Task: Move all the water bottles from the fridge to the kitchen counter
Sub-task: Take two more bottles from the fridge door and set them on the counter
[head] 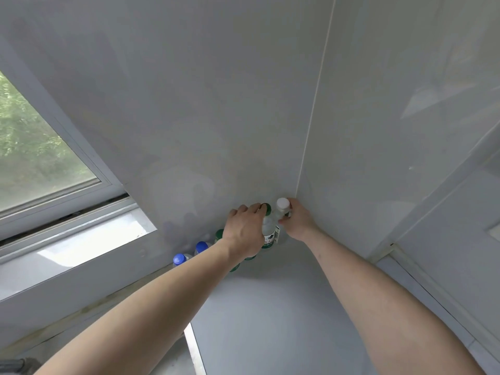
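Observation:
Both arms reach to the back corner of the grey kitchen counter [270,307]. My left hand [244,231] grips a clear water bottle with a green cap [267,208] and a green label [269,238] near its top. My right hand [297,221] holds a clear bottle with a white cap [283,204] by the neck, right beside it in the corner. Along the wall to the left stand two blue-capped bottles [178,259] [201,247] and another green-capped bottle [219,235], partly hidden by my left forearm. The fridge is out of sight.
Glossy white wall panels meet at the corner behind the bottles. A window [40,155] with a white sill [89,239] lies to the left. The metal edge of a sink [193,347] shows at the bottom. A pipe and ledge [405,258] run along the right.

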`<state>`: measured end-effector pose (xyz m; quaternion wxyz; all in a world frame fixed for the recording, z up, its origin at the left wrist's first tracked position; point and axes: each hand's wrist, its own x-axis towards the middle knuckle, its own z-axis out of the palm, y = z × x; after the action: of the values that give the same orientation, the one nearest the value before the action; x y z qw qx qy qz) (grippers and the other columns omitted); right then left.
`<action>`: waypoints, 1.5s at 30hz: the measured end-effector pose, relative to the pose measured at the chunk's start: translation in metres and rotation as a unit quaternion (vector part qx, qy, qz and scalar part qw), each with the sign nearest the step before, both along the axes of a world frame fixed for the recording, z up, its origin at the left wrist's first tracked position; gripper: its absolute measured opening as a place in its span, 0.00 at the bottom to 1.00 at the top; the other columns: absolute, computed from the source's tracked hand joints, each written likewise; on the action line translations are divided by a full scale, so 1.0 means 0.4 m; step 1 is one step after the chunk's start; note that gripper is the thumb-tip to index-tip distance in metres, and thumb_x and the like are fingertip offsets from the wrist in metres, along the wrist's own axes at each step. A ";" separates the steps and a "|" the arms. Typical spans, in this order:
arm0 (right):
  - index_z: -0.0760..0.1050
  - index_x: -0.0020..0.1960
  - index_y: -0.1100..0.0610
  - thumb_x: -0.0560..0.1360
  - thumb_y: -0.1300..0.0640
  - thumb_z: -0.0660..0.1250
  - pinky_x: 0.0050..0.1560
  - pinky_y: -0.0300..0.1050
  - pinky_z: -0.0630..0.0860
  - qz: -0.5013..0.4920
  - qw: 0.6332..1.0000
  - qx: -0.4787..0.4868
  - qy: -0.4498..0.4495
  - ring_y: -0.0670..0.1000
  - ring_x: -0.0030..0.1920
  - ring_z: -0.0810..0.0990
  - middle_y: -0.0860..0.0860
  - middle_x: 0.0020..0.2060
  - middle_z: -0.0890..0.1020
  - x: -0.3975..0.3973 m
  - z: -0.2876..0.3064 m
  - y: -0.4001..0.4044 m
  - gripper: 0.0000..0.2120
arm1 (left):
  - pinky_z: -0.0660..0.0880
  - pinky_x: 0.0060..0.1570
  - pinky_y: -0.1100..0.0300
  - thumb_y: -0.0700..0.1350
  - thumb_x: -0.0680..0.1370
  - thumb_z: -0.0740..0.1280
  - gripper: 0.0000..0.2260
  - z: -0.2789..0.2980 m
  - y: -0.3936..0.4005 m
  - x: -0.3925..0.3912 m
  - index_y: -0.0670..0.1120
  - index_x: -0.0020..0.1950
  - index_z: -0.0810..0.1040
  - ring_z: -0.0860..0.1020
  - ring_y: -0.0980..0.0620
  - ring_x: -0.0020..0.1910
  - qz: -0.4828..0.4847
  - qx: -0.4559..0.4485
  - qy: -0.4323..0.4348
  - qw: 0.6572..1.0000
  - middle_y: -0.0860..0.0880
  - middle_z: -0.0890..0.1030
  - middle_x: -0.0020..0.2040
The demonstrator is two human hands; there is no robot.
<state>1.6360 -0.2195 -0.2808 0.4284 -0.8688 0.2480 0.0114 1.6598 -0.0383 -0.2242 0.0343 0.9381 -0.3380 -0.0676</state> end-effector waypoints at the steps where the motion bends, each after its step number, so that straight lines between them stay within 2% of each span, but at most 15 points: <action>1: 0.74 0.69 0.54 0.76 0.63 0.71 0.62 0.52 0.77 0.011 1.000 0.007 0.008 0.58 0.62 0.80 0.55 0.63 0.80 -0.002 0.001 -0.004 0.22 | 0.68 0.65 0.51 0.41 0.75 0.65 0.32 0.001 -0.002 -0.005 0.49 0.80 0.62 0.71 0.43 0.68 0.000 0.005 0.009 1.000 0.51 0.68 0.77; 4: 0.69 0.73 0.52 0.76 0.65 0.67 0.67 0.51 0.75 0.032 0.999 0.000 -0.004 0.54 0.67 0.77 0.51 0.69 0.77 -0.026 -0.010 -0.013 0.28 | 0.65 0.70 0.51 0.39 0.75 0.64 0.36 0.019 0.014 -0.018 0.50 0.82 0.57 0.67 0.43 0.73 0.007 0.004 0.032 0.999 0.50 0.63 0.80; 6: 0.62 0.80 0.53 0.78 0.68 0.64 0.68 0.44 0.72 0.003 0.999 0.017 -0.027 0.48 0.65 0.75 0.47 0.73 0.74 -0.076 0.013 0.001 0.33 | 0.61 0.74 0.51 0.38 0.75 0.63 0.37 0.044 0.036 -0.033 0.51 0.83 0.55 0.63 0.43 0.77 0.012 -0.016 0.048 0.999 0.50 0.59 0.82; 8: 0.62 0.80 0.52 0.80 0.69 0.61 0.60 0.38 0.71 -0.030 0.997 0.044 -0.056 0.47 0.61 0.78 0.47 0.70 0.75 -0.148 0.052 0.028 0.31 | 0.59 0.76 0.53 0.39 0.75 0.62 0.37 0.066 0.070 -0.065 0.53 0.83 0.56 0.60 0.44 0.79 0.020 -0.054 0.056 0.997 0.50 0.58 0.83; 11: 0.61 0.81 0.47 0.81 0.64 0.63 0.50 0.40 0.74 -0.063 0.990 0.093 -0.083 0.48 0.50 0.82 0.50 0.63 0.80 -0.279 0.081 0.064 0.31 | 0.62 0.74 0.54 0.39 0.77 0.61 0.32 0.088 0.143 -0.150 0.54 0.81 0.63 0.63 0.46 0.78 0.027 -0.129 0.060 0.990 0.53 0.62 0.82; 12: 0.61 0.81 0.46 0.81 0.62 0.65 0.47 0.39 0.75 -0.071 0.988 0.103 -0.088 0.48 0.49 0.82 0.51 0.61 0.82 -0.322 0.089 0.072 0.31 | 0.63 0.74 0.54 0.38 0.77 0.61 0.31 0.093 0.172 -0.186 0.54 0.80 0.65 0.63 0.48 0.77 0.028 -0.157 0.063 0.985 0.54 0.63 0.81; 14: 0.64 0.79 0.46 0.81 0.61 0.66 0.43 0.31 0.75 -0.063 0.987 0.118 -0.091 0.47 0.54 0.82 0.49 0.63 0.81 -0.408 0.113 0.099 0.29 | 0.63 0.75 0.57 0.38 0.78 0.61 0.28 0.106 0.236 -0.265 0.55 0.78 0.69 0.63 0.51 0.77 0.034 -0.198 0.069 0.977 0.57 0.65 0.80; 16: 0.66 0.77 0.44 0.82 0.62 0.67 0.48 0.26 0.75 -0.030 0.986 0.138 -0.093 0.44 0.62 0.80 0.45 0.67 0.76 -0.482 0.146 0.132 0.28 | 0.60 0.75 0.61 0.38 0.80 0.62 0.27 0.114 0.289 -0.329 0.56 0.77 0.70 0.61 0.55 0.77 0.046 -0.206 0.072 0.975 0.59 0.64 0.80; 18: 0.66 0.76 0.40 0.83 0.61 0.66 0.59 0.32 0.75 0.020 0.985 0.144 -0.087 0.42 0.67 0.77 0.44 0.68 0.74 -0.549 0.178 0.180 0.27 | 0.60 0.76 0.60 0.40 0.81 0.63 0.26 0.115 0.341 -0.390 0.59 0.78 0.68 0.60 0.57 0.78 0.056 -0.195 0.078 0.976 0.61 0.63 0.80; 20: 0.65 0.76 0.37 0.83 0.59 0.66 0.70 0.42 0.73 0.060 0.989 0.109 -0.077 0.39 0.71 0.72 0.40 0.71 0.71 -0.602 0.198 0.210 0.28 | 0.65 0.75 0.56 0.42 0.81 0.64 0.26 0.114 0.376 -0.439 0.60 0.78 0.68 0.59 0.58 0.78 0.058 -0.196 0.088 0.975 0.64 0.61 0.80; 23: 0.63 0.78 0.38 0.82 0.56 0.67 0.77 0.45 0.66 0.081 0.992 0.055 -0.074 0.38 0.75 0.67 0.34 0.75 0.67 -0.673 0.218 0.244 0.29 | 0.68 0.73 0.52 0.44 0.82 0.65 0.24 0.124 0.403 -0.488 0.61 0.77 0.68 0.60 0.58 0.78 0.059 -0.205 0.099 0.972 0.64 0.62 0.80; 27: 0.63 0.79 0.39 0.82 0.54 0.67 0.78 0.46 0.65 0.059 0.995 0.038 -0.077 0.38 0.76 0.65 0.34 0.77 0.65 -0.773 0.248 0.280 0.29 | 0.68 0.73 0.52 0.48 0.82 0.66 0.23 0.132 0.408 -0.547 0.61 0.77 0.68 0.61 0.58 0.78 0.024 -0.219 0.103 0.970 0.64 0.62 0.79; 34: 0.61 0.79 0.38 0.83 0.51 0.65 0.79 0.45 0.63 -0.025 0.999 0.001 -0.042 0.34 0.76 0.61 0.29 0.77 0.61 -0.980 0.305 0.355 0.28 | 0.64 0.74 0.58 0.48 0.83 0.66 0.23 0.145 0.415 -0.640 0.62 0.77 0.68 0.59 0.59 0.77 -0.075 -0.227 0.126 0.963 0.64 0.61 0.79; 38: 0.61 0.79 0.36 0.83 0.52 0.66 0.79 0.44 0.62 -0.109 0.993 -0.015 -0.031 0.33 0.76 0.61 0.26 0.76 0.60 -1.132 0.326 0.412 0.28 | 0.69 0.70 0.55 0.47 0.83 0.65 0.22 0.134 0.409 -0.697 0.62 0.76 0.69 0.60 0.58 0.77 -0.148 -0.234 0.154 0.948 0.65 0.61 0.80; 45: 0.62 0.79 0.37 0.82 0.51 0.67 0.79 0.47 0.63 -0.242 0.969 -0.048 -0.020 0.36 0.77 0.63 0.31 0.78 0.62 -1.400 0.354 0.516 0.29 | 0.66 0.73 0.55 0.47 0.83 0.65 0.22 0.143 0.363 -0.862 0.63 0.76 0.69 0.60 0.57 0.77 -0.281 -0.223 0.204 0.911 0.66 0.60 0.80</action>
<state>1.0761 -0.0132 -0.1393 0.3807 -0.8028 0.4424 -0.1215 1.3151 0.1071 -0.1669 0.2907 0.7378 -0.5799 -0.1867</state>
